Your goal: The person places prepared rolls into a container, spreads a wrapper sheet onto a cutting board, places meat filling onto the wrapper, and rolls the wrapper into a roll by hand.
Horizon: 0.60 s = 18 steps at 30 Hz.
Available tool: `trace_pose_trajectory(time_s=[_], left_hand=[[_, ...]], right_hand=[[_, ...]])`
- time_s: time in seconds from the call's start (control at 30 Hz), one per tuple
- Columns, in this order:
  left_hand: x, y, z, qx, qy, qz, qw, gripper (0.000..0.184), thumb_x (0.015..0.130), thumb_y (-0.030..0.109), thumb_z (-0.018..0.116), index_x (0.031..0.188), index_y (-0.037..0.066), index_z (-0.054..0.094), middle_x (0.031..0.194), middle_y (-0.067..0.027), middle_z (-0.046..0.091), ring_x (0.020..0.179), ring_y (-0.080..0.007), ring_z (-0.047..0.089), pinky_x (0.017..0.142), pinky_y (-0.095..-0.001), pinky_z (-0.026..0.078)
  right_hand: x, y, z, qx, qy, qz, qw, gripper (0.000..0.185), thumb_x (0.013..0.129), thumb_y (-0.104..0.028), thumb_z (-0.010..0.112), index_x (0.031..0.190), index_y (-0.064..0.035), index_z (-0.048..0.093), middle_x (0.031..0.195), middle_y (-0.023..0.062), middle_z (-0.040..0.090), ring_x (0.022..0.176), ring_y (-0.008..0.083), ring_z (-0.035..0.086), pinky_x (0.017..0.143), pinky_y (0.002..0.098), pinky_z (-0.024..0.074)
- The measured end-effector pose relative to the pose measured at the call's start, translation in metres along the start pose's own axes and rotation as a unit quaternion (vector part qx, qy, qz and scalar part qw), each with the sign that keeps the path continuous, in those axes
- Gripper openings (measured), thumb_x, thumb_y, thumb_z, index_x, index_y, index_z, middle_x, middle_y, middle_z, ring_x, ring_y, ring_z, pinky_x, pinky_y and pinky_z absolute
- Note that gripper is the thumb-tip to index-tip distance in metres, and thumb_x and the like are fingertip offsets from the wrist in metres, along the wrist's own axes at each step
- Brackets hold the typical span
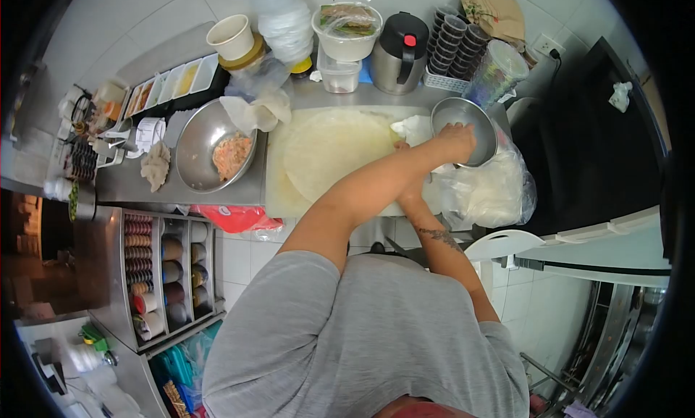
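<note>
1. On the left I see the big bowl (195, 146), orange-pink filling (232, 156) heaped against its right side.
2. Mid-counter, pale round sheets (318, 146) lie flat on the board (277, 146).
3. The right hand (411, 192) reaches in beneath the crossing left forearm (362, 187), fingertips near the sheets' edge; it's mostly hidden, so I can't tell its grip.
4. Farthest right, the left hand (456, 140) dips into the small bowl (450, 114), fingers bunched; I can't tell if they hold anything.
</note>
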<state>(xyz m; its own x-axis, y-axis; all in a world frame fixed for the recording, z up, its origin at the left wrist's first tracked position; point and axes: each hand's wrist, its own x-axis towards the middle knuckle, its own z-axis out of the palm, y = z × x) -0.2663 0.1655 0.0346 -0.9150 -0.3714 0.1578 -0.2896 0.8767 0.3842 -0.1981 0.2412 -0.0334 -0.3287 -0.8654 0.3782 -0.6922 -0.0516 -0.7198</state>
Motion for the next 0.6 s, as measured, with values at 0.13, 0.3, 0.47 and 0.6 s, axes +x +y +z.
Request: trace_pose_trajectory(time_s=[0.13, 0.3, 0.47, 0.6], left_hand=[[0.017, -0.032, 0.038, -0.282, 0.2, -0.005, 0.938, 0.012, 0.078, 0.001, 0.063, 0.088, 0.007, 0.067, 0.087, -0.0113, 0.065, 0.078, -0.0287, 0.061, 0.073, -0.038, 0.049], [-0.038, -0.052, -0.034, -0.782, 0.087, -0.084, 0.612, 0.008, 0.087, 0.004, 0.063, 0.094, 0.004, 0.06, 0.083, -0.0043, 0.059, 0.075, -0.0144, 0.057, 0.064, -0.0294, 0.048], [-0.164, -0.093, -0.093, -0.73, 0.174, -0.155, 0.642, 0.009, 0.089, 0.004, 0.061, 0.098, 0.005, 0.06, 0.089, -0.0023, 0.059, 0.078, -0.0134, 0.056, 0.071, -0.0276, 0.046], [-0.24, -0.139, -0.083, -0.394, 0.252, -0.318, 0.825, 0.005, 0.086, 0.004, 0.061, 0.091, 0.005, 0.061, 0.084, -0.0065, 0.06, 0.075, -0.0176, 0.057, 0.071, -0.0305, 0.047]], right_hand=[[0.004, -0.017, -0.007, -0.05, -0.022, 0.017, 0.998, 0.057, 0.078, -0.028, 0.068, 0.124, -0.0014, 0.048, 0.108, 0.0222, 0.059, 0.101, 0.038, 0.056, 0.09, 0.0443, 0.0433], [0.007, -0.006, -0.001, -0.155, -0.094, 0.067, 0.981, 0.045, 0.081, -0.02, 0.061, 0.12, -0.0021, 0.048, 0.097, 0.02, 0.063, 0.085, 0.0389, 0.062, 0.076, 0.0471, 0.0489], [0.009, -0.022, -0.005, -0.104, -0.032, 0.058, 0.992, 0.035, 0.082, -0.011, 0.056, 0.116, -0.0035, 0.048, 0.107, 0.0173, 0.063, 0.084, 0.0369, 0.063, 0.072, 0.0475, 0.0495], [0.008, -0.02, -0.004, -0.094, -0.032, 0.05, 0.994, 0.035, 0.082, -0.011, 0.056, 0.116, -0.004, 0.048, 0.107, 0.0175, 0.063, 0.082, 0.0358, 0.064, 0.07, 0.0465, 0.0497]])
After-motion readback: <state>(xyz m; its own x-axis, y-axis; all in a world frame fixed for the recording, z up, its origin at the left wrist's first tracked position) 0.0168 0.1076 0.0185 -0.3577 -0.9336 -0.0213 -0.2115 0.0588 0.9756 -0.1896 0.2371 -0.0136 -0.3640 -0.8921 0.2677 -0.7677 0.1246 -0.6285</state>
